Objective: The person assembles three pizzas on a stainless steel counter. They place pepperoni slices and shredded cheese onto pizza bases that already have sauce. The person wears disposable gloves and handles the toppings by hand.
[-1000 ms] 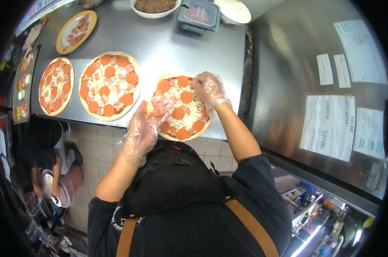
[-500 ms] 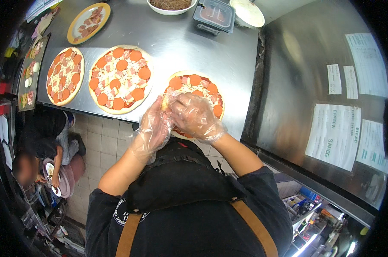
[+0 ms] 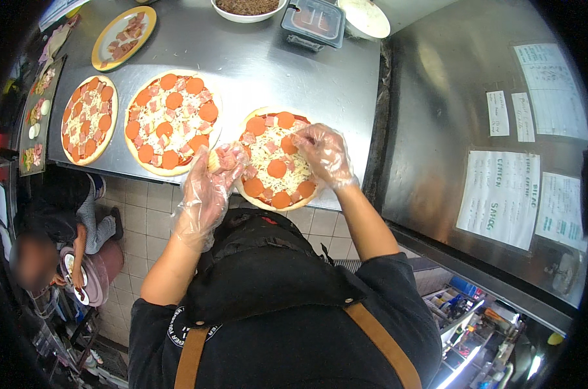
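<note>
In a clear plastic glove, my left hand (image 3: 202, 194) is cupped around pink ham pieces (image 3: 229, 157), with a yellowish ridged piece among them. It sits at the left edge of the nearest pizza (image 3: 265, 162), which carries pepperoni slices, ham bits and shredded cheese. My right hand (image 3: 324, 157), gloved the same way, is over that pizza's upper right side. Its fingertips are pinched together, and I cannot make out what they hold. Left of my hands lies a second topped pizza (image 3: 156, 134), and beyond it a third one (image 3: 87, 123).
Toward the back are a yellow-rimmed plate of ham (image 3: 106, 61), a bowl of brown crumbly topping (image 3: 248, 8), a lidded dark container (image 3: 313, 26) and a white bowl (image 3: 365, 19). A metal wall (image 3: 430, 129) borders the right. A seated person (image 3: 67, 207) handles dishes at lower left.
My hands have parted: the right moved right over the pizza, and the left moved down and left with the ham. More of the pizza shows. The whole view shifted slightly.
</note>
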Demonstrator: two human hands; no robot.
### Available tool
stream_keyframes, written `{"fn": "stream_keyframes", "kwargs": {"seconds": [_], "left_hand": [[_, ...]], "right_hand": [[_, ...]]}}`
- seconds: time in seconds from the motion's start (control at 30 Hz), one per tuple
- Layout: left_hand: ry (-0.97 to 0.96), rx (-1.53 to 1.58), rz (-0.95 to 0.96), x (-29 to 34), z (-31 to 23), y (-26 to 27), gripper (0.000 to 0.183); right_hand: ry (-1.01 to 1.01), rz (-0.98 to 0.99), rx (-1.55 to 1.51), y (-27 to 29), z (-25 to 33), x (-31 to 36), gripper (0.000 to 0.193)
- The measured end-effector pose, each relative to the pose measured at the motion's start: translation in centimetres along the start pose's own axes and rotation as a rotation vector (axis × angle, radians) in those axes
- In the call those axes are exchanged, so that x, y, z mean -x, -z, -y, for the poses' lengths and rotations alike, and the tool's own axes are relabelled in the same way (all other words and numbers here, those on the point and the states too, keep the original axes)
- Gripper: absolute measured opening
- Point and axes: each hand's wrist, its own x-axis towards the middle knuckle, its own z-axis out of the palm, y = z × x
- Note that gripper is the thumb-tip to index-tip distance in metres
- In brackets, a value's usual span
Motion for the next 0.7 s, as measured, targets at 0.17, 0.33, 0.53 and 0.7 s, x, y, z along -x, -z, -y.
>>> {"fn": "stream_keyframes", "kwargs": {"seconds": [0.17,0.33,0.53,0.7], "left_hand": [[-0.046,-0.059,-0.040,0.5,-0.2,-0.1,0.062],[-0.079,-0.116,-0.069,1.3,-0.2,-0.4,0.063],[-0.078,-0.133,-0.081,1.5,-0.4,0.6,0.065],[-0.019,-0.099,-0.042,1.5,0.0,-0.4,0.066]], "right_hand": [[0.059,0.187,0.129,-1.7,-0.1,-2.5,0.022],[-0.080,0.169,0.237,-1.7,1.4,-3.6,0.023],[-0.263,0.204,0.071,-1.2,0.5,-4.2,0.020],[0.013,0.012,0.519,-3.2,-1.6,-4.1,0.018]]}}
